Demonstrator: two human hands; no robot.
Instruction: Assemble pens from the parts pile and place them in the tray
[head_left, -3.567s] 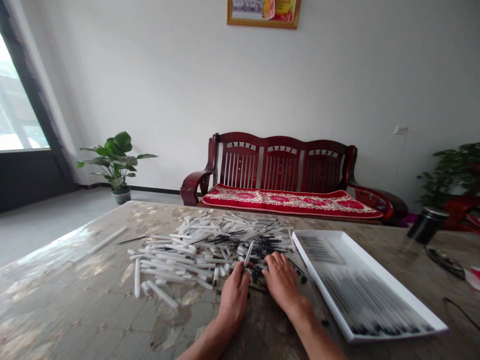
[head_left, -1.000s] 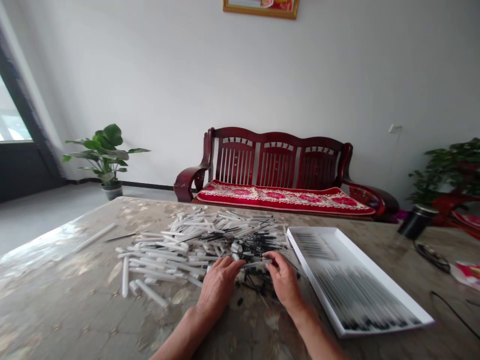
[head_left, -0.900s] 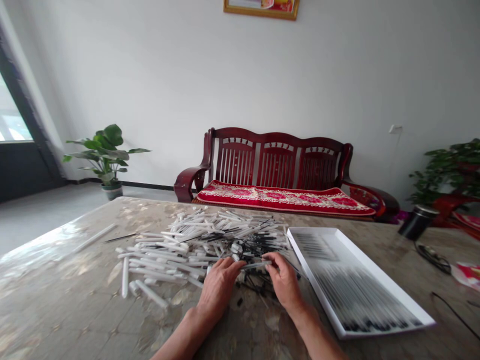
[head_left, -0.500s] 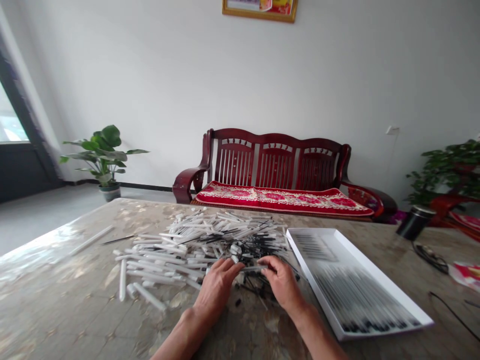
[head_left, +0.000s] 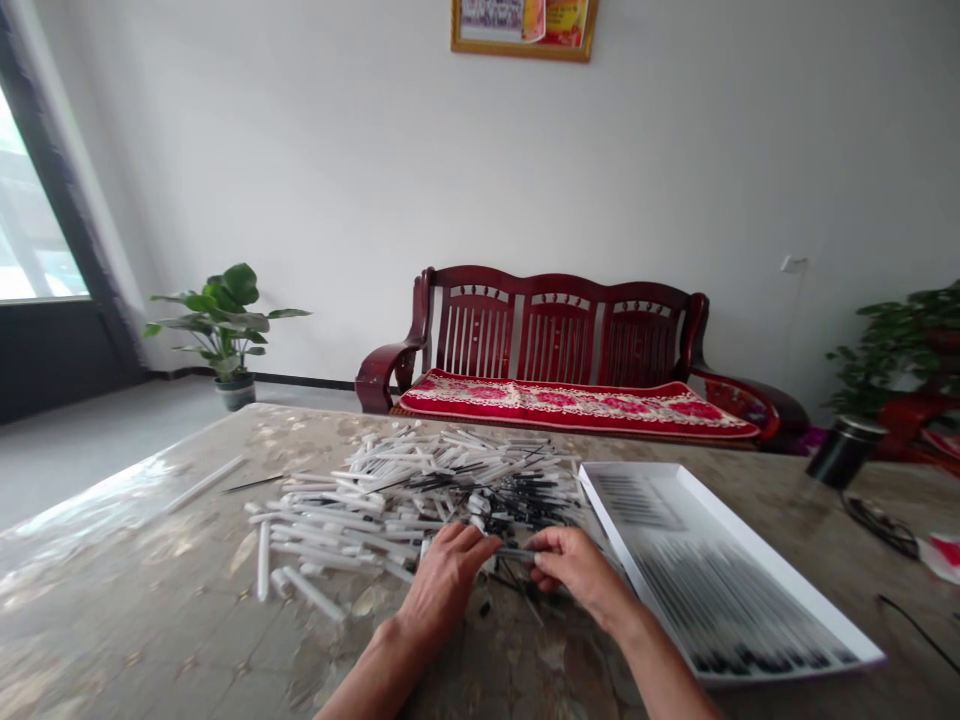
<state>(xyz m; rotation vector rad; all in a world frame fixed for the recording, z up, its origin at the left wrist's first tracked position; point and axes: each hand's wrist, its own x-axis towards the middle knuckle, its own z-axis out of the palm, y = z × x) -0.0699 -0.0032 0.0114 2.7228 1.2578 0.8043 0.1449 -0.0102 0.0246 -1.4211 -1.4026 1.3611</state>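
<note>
A slim grey-white pen (head_left: 516, 553) lies level between my two hands, over the near edge of the pile. My left hand (head_left: 448, 572) is closed on its left end, palm down, and the fingertips are partly hidden. With thumb and fingers, my right hand (head_left: 574, 568) pinches the right end. Beside and beyond my left hand spreads a heap of white pen barrels (head_left: 330, 525). Thin black pieces (head_left: 525, 500), perhaps refills or caps, are heaped just past both hands. A small black bit (head_left: 484, 607) rests on the tabletop between my wrists.
At the right stands a shallow white box (head_left: 600, 517) with rows of clear, dark-ended pens inside. A black cylinder (head_left: 846, 452) and a coiled cable (head_left: 877, 525) are farther right on the table (head_left: 180, 620). Behind it is a red wooden bench (head_left: 559, 340).
The view has tilted up slightly and shifted, so everything sits a little lower and to the right. Both hands stay together on the pen; the right fingers have curled slightly.
</note>
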